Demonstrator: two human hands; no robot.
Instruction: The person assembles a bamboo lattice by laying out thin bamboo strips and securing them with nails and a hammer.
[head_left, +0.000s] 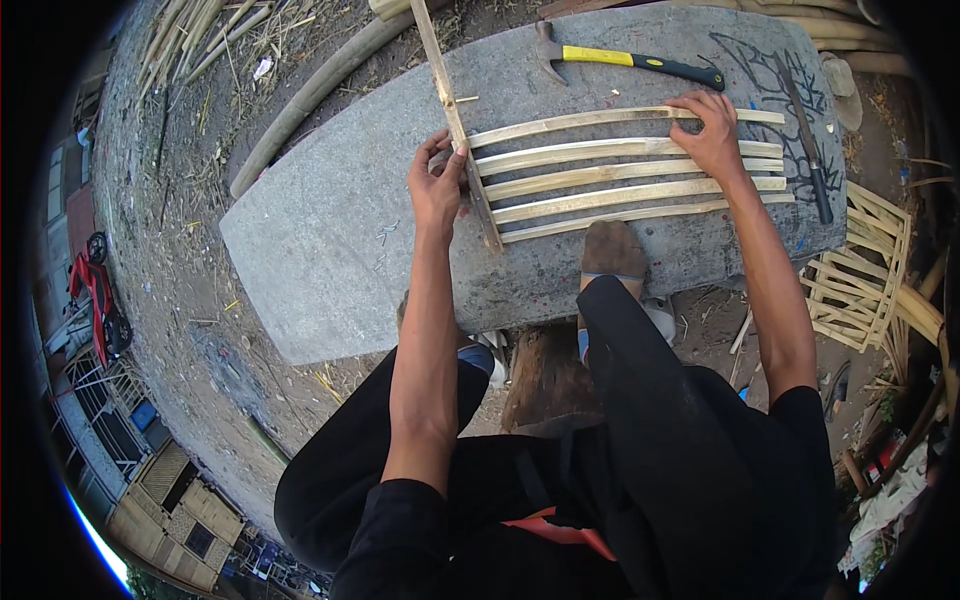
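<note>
In the head view, the left forearm ran almost straight up from the lower edge, and the left hand [437,190] was bent in toward the long wooden bar [481,205]. That hand was partly closed: its thumb lay on the bar close to the end of the top slat [570,125], while its fingers curled at the bar's other side, so that the wood was pinched between them.

The right forearm slanted up and leftward from the dark sleeve at the right, with the elbow out wide and the wrist bent. The right hand [712,140] arched over the far part of the same slat, thumb and forefinger drawn around it in a pinch; the outer fingers overlapped one another, so how firmly they pressed could not fairly be told.

The bar and its slats lay on the grey slab [330,230], in front of the person. Four lower slats [600,177] ran side by side below the top one, with gaps between, their left ends meeting the bar. A socked foot [613,250] rested at the lowest slat. Beyond the top slat lay a claw hammer [640,60], and a knife [802,125] lay just past the slats' right ends.
</note>
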